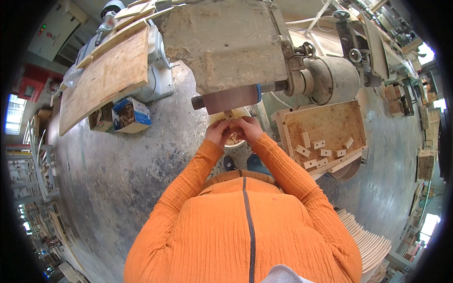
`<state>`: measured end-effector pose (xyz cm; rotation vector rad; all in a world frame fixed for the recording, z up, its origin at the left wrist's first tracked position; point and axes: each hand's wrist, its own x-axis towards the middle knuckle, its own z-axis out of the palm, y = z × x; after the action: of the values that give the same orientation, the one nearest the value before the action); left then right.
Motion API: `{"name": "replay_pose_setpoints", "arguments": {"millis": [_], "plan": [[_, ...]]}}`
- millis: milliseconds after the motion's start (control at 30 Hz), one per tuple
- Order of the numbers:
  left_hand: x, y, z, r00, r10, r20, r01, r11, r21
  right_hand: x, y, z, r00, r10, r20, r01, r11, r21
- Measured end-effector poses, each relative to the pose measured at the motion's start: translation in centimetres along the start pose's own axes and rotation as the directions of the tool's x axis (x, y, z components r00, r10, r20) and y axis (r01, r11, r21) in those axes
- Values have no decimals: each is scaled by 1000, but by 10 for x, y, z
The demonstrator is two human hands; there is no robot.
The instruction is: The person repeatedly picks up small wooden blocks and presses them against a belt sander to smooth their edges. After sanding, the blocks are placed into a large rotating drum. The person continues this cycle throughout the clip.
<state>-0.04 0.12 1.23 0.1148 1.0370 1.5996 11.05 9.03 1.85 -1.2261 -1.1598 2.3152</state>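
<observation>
Both my hands are together in front of a sanding drum point(230, 99), a reddish-brown roller with a blue band at its right end. Between my fingertips a small wooden block point(229, 114) points up at the drum's lower edge; whether it touches the drum I cannot tell. My left hand point(218, 132) grips it from the left and my right hand point(250, 129) from the right, fingers closed. Below my hands stands a pale bucket point(230, 146) with wooden pieces inside, partly hidden by the hands.
A wooden tray point(289, 123) at the right carries sawdust and several drilled blocks point(325, 153). The drum's motor point(337, 80) sits above it, beside the dusty machine table point(231, 42). At the left are a plywood board point(111, 70) and a box point(137, 124) of offcuts. Curved wooden slats point(365, 238) lie lower right.
</observation>
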Motion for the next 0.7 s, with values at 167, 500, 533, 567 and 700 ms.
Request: {"name": "replay_pose_setpoints", "arguments": {"millis": [167, 500, 533, 567, 700], "plan": [[-1, 0, -1, 999, 33, -22, -33, 999, 10, -3, 6, 8, 993, -111, -32, 112, 994, 5], [-13, 0, -16, 982, -80, 171, 11, 928, 371, -14, -25, -38, 948, -75, 309, 234, 823, -517], [-11, 0, -19, 973, -121, 195, 10, 872, 489, -12, -30, -39, 937, -46, 346, 247, 789, -563], [-9, 0, -22, 963, -164, 214, 3, 802, 598, -13, -33, -38, 924, -14, 381, 262, 751, -606], [-12, 7, -13, 863, -419, 283, 422, 905, 56, -14, -35, -39, 887, -61, 458, 339, 759, -556]]}}
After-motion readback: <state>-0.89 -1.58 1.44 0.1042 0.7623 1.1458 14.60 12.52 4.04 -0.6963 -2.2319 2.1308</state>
